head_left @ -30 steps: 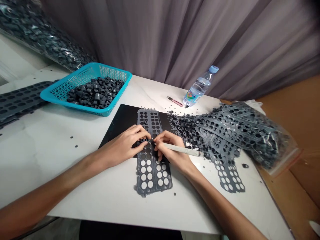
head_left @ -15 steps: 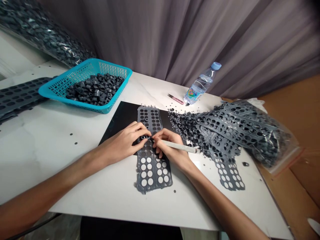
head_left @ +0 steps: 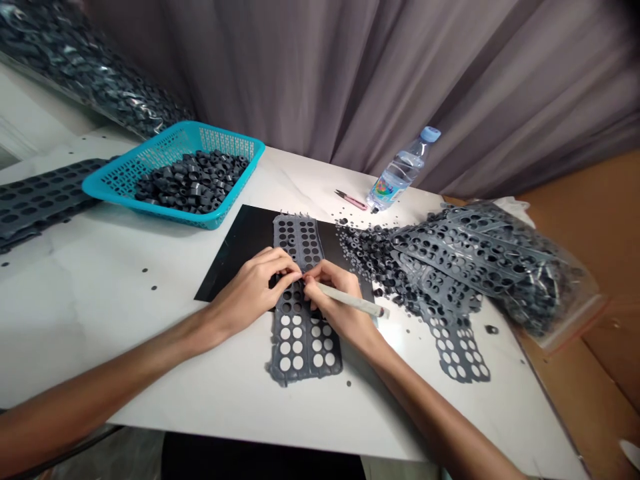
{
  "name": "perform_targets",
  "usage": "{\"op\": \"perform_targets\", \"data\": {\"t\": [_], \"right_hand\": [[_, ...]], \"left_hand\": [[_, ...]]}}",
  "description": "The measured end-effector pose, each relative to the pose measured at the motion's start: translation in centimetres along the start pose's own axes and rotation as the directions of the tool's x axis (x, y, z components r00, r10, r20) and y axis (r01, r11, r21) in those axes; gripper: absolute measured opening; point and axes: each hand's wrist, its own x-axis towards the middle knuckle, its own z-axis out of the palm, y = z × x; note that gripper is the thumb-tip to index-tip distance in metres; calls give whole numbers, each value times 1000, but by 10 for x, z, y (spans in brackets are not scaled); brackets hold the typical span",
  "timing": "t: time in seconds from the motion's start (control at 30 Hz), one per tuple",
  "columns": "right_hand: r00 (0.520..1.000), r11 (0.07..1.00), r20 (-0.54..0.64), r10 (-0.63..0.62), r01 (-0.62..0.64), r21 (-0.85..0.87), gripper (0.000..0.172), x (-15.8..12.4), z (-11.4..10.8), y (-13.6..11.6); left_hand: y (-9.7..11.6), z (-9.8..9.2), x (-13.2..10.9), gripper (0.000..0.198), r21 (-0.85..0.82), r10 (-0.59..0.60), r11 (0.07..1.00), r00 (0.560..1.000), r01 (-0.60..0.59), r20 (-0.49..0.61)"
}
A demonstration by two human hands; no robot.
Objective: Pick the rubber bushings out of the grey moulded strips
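A grey rubber sheet (head_left: 302,337) full of round holes lies on a black mat (head_left: 239,248) in front of me. My left hand (head_left: 255,287) rests on the sheet's left edge, its fingers pinched at a small piece near the middle. My right hand (head_left: 334,301) is closed round a white stick-like tool (head_left: 353,302), whose tip meets the left fingertips on the sheet. The lower holes of the sheet show white table; the upper ones look dark.
A turquoise basket (head_left: 119,185) holds several dark rubber rings. Loose rings (head_left: 367,257) and more perforated sheets spill from a clear bag (head_left: 505,263) on the right. A water bottle (head_left: 401,170) and pink snips (head_left: 351,199) lie behind. More grey sheets (head_left: 35,200) are at far left.
Both hands stay together on the sheet and have shifted slightly toward me and left. The tool's free end has swung a little lower. The view has tilted slightly.
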Motion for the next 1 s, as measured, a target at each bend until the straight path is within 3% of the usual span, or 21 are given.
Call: {"op": "perform_targets", "data": {"t": [0.23, 0.67, 0.87, 1.0], "right_hand": [[997, 966, 5, 80, -78, 247, 7, 3, -3, 6], [996, 977, 34, 84, -89, 192, 11, 3, -2, 5], [996, 978, 44, 83, -90, 189, 11, 3, -2, 6], [996, 985, 35, 77, -81, 155, 14, 3, -1, 5]], "left_hand": [[-8, -14, 3, 18, 10, -4, 1000, 994, 3, 111], [-8, -17, 4, 22, 29, 29, 999, 991, -33, 128], [-8, -15, 2, 21, 100, 102, 988, 984, -117, 145], [-6, -16, 1, 25, 246, 171, 945, 966, -216, 193]]}}
